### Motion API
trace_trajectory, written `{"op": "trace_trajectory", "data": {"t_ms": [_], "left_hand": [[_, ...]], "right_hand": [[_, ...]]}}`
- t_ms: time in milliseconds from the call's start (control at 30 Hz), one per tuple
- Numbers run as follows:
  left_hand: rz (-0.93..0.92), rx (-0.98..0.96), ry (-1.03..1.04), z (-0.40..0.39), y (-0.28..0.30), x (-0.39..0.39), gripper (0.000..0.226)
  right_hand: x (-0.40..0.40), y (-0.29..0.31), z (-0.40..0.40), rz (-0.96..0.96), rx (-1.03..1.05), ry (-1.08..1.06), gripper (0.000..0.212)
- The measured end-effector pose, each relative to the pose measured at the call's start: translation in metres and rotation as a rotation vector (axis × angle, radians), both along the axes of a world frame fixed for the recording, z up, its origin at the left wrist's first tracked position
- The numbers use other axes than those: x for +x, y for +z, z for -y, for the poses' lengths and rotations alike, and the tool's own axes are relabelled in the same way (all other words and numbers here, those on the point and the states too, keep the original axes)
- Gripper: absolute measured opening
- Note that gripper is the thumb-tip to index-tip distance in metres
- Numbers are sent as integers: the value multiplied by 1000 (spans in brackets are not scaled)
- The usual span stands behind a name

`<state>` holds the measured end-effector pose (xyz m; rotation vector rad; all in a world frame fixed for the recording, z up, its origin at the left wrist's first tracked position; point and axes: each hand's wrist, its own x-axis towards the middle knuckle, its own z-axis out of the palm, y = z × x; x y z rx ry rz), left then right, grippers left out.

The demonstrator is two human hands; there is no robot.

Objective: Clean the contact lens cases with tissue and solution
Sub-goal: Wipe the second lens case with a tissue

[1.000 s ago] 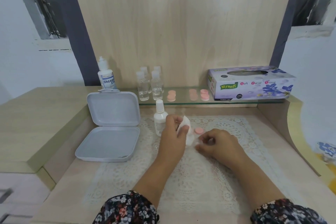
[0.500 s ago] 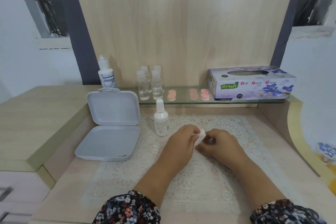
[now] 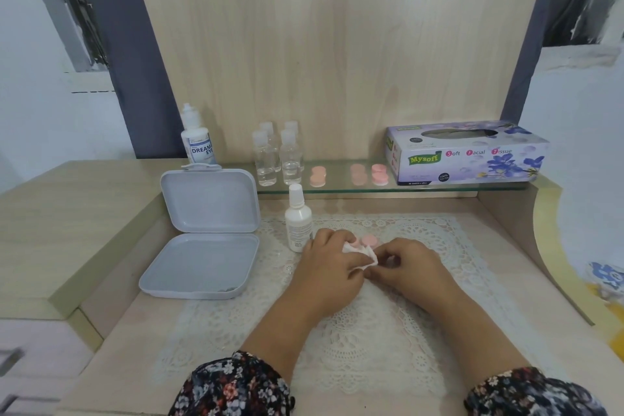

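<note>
Soft, even daylight with faint shadows, slightly hazy detail, and wide-angle bending and smearing toward the edges

The tissue box (image 3: 466, 154) at two o'clock on the glass shelf (image 3: 337, 187) reads "Mysoft" in a green badge, then "Soft Facial Tissue", with a small dark "100%" seal below. The solution bottle (image 3: 197, 142) at ten o'clock reads "DREAM EYE". The spray bottle (image 3: 297, 223) label print is too small to read.

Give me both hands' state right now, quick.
Left hand: closed on the white tissue.
Right hand: fingers curled at something small beside the tissue; what it holds cannot be told.
</note>
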<state>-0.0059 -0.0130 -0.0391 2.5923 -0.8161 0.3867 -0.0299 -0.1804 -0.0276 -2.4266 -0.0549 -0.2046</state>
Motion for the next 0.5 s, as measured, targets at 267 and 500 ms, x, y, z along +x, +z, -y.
{"op": "trace_trajectory", "data": {"t_ms": [267,500], "left_hand": [[2,28,51,14,-2,5,26],[16,-526,182,-1,4,13,17]], "right_hand": [[1,-2,-2,35,-41,-26,22],[2,-2,-1,3,-45,-52,26]]}}
